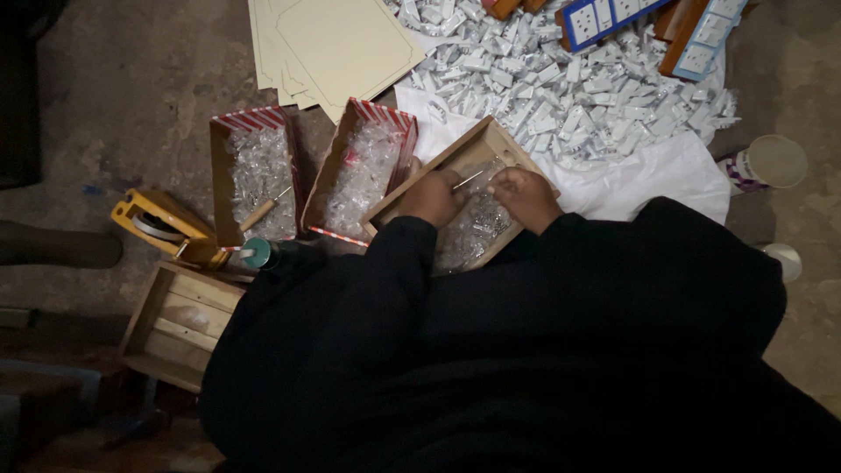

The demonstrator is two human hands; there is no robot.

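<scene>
My left hand [432, 198] and my right hand [526, 196] hover over a shallow wooden tray [484, 138] resting on my lap, which holds small clear plastic parts [477, 226]. A thin metal tool [467, 180], like a screwdriver shaft, runs between the two hands; my left hand grips its handle end. My right hand pinches something small at the tool's tip, too small to identify. Black sleeves cover both arms.
Two cardboard boxes [254, 166] [363, 171] of clear parts sit to the left, one with a wooden-handled tool [263, 210]. A heap of white switch parts [569, 88] lies beyond on white sheeting. Cardboard sheets [337, 44], a yellow tape dispenser [158, 223], a wooden crate [180, 324] and a cup [771, 162] surround me.
</scene>
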